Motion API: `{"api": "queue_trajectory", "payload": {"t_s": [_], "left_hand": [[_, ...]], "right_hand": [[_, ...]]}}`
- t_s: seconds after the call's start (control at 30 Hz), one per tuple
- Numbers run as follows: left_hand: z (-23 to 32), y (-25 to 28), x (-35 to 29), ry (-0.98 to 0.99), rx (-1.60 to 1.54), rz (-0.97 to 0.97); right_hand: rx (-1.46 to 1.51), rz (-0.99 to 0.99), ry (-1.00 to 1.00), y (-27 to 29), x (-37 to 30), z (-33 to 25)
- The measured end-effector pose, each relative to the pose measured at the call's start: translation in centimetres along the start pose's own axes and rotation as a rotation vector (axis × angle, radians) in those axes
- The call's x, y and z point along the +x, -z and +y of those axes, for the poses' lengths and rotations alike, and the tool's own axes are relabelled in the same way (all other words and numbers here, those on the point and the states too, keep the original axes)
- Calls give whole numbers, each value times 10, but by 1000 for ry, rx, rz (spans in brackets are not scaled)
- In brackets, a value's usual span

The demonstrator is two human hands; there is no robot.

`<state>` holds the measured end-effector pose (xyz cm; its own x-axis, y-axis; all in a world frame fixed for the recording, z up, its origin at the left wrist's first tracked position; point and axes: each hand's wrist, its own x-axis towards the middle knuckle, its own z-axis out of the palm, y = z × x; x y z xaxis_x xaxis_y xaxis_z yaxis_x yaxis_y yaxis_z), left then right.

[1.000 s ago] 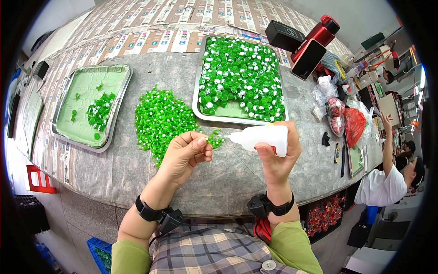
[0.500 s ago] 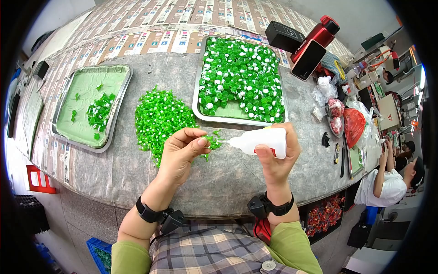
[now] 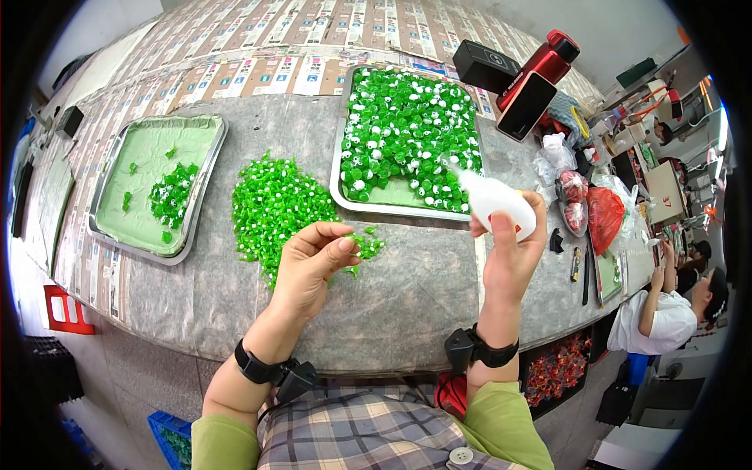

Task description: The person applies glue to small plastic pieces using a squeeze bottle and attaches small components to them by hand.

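Note:
My left hand [image 3: 308, 265] is closed in a pinch, thumb against forefinger. A small green plastic piece [image 3: 357, 238] shows at its fingertips, hard to separate from the few loose green pieces [image 3: 371, 243] lying just behind. My right hand [image 3: 511, 262] grips a white squeeze bottle [image 3: 497, 205] with a narrow nozzle, tilted up toward the far left. The nozzle lies over the near right part of a metal tray [image 3: 338, 185] filled with green pieces bearing white eyeballs. Left of that tray, beyond my left hand, is a heap of small green and white pieces [image 3: 282, 205].
A second tray [image 3: 117, 207] at the left holds a small cluster of green pieces. At the far right stand a black box [image 3: 487, 66], a red bottle [image 3: 552, 59] and a phone [image 3: 526, 106]. Plastic bags [image 3: 605, 219] and a cutter [image 3: 576, 264] lie right. Another person [image 3: 658, 317] sits beyond.
My right hand has drawn the squeeze bottle away from my left fingertips, to the right, and tipped its nozzle upward. My left hand keeps its place and pinch.

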<state>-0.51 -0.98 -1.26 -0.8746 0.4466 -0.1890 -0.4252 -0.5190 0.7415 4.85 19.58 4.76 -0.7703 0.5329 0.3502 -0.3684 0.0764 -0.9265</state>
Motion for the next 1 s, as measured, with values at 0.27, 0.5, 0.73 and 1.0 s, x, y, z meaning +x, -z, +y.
{"api": "queue_trajectory", "payload": {"t_s": [0.27, 0.5, 0.73, 1.0], "left_hand": [[1, -3, 0, 5, -16, -9], [3, -1, -1, 25, -9, -10], [3, 1, 0, 30, -15, 16], [4, -1, 3, 25, -21, 7]], "right_hand": [[-315, 64, -157, 104, 38, 63], [-912, 249, 83, 137, 35, 80], [-848, -216, 311, 13, 47, 19], [-1139, -656, 636, -74, 55, 83]]}}
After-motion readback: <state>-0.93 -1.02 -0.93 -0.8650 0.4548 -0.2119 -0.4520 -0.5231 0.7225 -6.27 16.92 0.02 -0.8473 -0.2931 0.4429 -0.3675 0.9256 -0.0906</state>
